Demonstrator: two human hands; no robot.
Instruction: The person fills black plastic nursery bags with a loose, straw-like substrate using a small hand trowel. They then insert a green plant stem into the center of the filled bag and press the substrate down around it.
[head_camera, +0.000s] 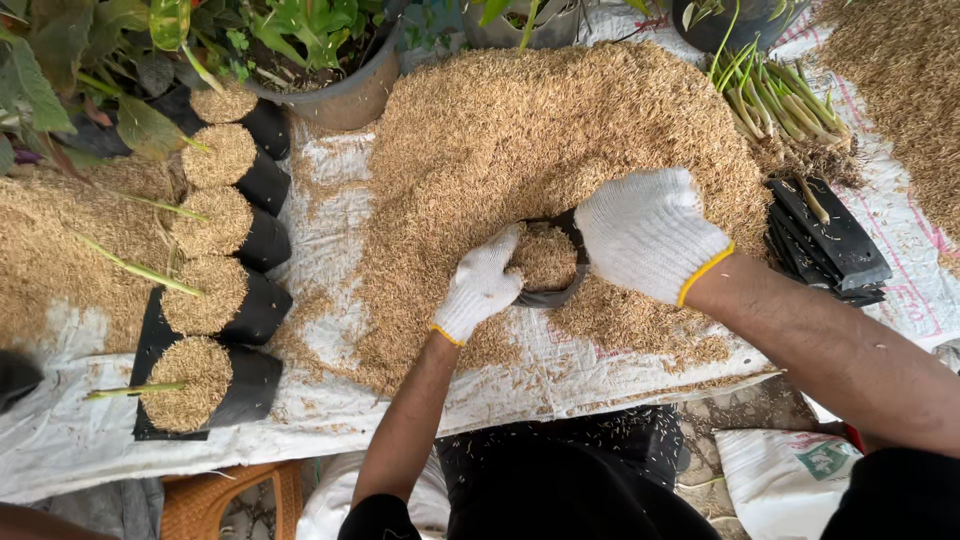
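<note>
Both gloved hands, left hand (480, 285) and right hand (648, 235), clamped a black bag (548, 262) amid the husk pile (520, 130) on a white tarp (330, 225); potted plants (320, 50) lined its far edge.

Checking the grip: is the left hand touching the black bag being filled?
Touching. The head view shows the left hand gripping the rim of the black bag.

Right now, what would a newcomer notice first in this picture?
A big heap of golden husks fills the middle. In front of it, the white-gloved left hand and right hand hold a black bag filled with husks. At left stands a row of filled black bags.
</note>
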